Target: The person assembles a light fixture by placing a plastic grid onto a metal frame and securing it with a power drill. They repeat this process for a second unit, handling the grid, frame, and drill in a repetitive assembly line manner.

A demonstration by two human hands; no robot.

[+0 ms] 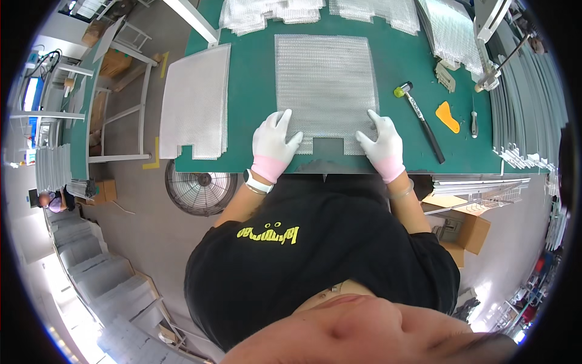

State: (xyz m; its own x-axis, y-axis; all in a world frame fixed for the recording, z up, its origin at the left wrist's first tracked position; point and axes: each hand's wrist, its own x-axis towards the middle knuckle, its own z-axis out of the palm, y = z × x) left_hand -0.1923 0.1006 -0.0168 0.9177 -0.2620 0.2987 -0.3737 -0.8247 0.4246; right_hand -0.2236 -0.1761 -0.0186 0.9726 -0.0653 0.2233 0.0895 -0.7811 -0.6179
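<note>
A silvery mesh sheet (325,85) with a square notch in its near edge lies flat on the green tabletop (251,73) in front of me. On its near left corner rests my left hand (276,144), in a white glove with a pink cuff, thumb and fingers spread. My right hand (382,144), gloved the same way, touches the near right corner, its fingers also apart. Neither hand is closed round anything. To the left, a stack of pale sheets (195,100) with a similar notch reaches past the table's edge.
Right of the sheet lie a mallet (421,118), a yellow scraper-like piece (447,117) and a screwdriver (474,121). More mesh sheets (273,13) lie along the far side. Long grey panels (524,103) stand at the right. A floor fan (201,188) sits below the table's left end.
</note>
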